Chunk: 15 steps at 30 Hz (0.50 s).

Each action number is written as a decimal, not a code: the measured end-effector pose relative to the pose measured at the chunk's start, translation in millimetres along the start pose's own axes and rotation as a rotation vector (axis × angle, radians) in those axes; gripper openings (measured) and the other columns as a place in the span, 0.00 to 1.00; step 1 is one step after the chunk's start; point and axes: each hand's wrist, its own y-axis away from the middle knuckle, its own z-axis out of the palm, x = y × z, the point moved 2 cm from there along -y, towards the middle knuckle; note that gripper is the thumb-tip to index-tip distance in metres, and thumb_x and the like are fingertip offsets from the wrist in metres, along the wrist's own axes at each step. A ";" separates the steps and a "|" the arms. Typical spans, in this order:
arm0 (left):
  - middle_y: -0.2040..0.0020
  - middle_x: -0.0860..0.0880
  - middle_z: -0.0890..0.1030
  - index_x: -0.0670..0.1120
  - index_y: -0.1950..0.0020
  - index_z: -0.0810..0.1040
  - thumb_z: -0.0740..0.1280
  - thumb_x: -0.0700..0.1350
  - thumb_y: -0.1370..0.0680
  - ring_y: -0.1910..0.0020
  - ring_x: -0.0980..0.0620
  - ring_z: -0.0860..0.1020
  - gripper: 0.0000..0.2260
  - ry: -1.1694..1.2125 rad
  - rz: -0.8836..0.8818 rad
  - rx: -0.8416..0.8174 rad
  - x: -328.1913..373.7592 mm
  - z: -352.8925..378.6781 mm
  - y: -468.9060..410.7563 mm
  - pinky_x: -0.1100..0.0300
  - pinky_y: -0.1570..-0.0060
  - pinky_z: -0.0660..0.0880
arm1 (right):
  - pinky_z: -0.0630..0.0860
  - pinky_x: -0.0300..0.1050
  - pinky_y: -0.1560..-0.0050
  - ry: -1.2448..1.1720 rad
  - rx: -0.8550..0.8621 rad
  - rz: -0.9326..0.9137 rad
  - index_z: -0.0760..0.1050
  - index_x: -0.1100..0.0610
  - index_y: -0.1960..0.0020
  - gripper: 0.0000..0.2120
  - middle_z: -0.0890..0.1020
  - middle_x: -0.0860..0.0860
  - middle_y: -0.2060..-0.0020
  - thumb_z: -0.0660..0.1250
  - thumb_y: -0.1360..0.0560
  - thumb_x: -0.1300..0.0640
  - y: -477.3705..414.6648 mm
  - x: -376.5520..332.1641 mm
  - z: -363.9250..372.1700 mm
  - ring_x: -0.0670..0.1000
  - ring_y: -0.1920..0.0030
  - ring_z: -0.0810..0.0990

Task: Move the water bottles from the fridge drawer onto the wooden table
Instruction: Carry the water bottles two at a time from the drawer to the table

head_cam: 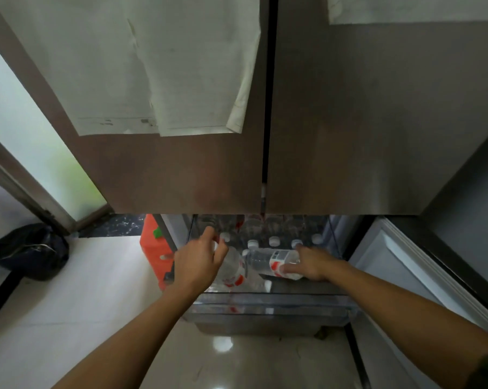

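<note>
- Reaching into the open fridge drawer (265, 307) with both arms, I had my left grip (199, 262) curled over one end of a slanting bottle (234, 272), which lay on its side at the drawer's left.
- My right grip (313, 262) was wrapped round the base end of a crosswise bottle (265, 259), with its fingers (290, 268) over the label.
- Both lying bottles carried red-and-white labels, but the writing was too blurred to read.
- Behind them, upright bottles (273, 241) with white caps stood in a row inside the drawer.
- The brown fridge doors (181, 169) above were shut, and the pale sheets (153, 66) on them bore marks too faint to read.
- An orange object (153, 248) stood left of the drawer, and a black bag (31, 251) sat on the floor farther left.
</note>
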 end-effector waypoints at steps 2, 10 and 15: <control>0.67 0.49 0.80 0.50 0.52 0.71 0.49 0.62 0.24 0.68 0.47 0.79 0.19 -0.091 0.094 -0.008 3.6 -4.7 -5.7 0.50 0.66 0.77 | 0.71 0.47 0.54 0.105 0.070 -0.002 0.69 0.53 0.35 0.40 0.77 0.54 0.41 0.62 0.36 0.26 12.8 -19.0 -6.2 0.57 0.45 0.77; 0.61 0.48 0.81 0.50 0.53 0.71 0.58 0.56 0.21 0.64 0.46 0.81 0.10 -0.153 0.202 -0.032 -13.3 -47.8 -10.8 0.51 0.62 0.79 | 0.69 0.50 0.56 0.239 0.320 -0.048 0.71 0.60 0.42 0.20 0.79 0.62 0.44 0.57 0.22 0.44 57.7 -63.9 -31.0 0.62 0.46 0.78; 0.68 0.49 0.77 0.48 0.56 0.72 0.60 0.55 0.21 0.73 0.48 0.73 0.11 -0.302 0.217 0.153 -22.9 -105.2 -5.5 0.63 0.75 0.60 | 0.67 0.49 0.61 0.412 0.614 -0.160 0.71 0.56 0.44 0.19 0.82 0.56 0.54 0.57 0.22 0.42 105.0 -111.5 -79.0 0.60 0.54 0.80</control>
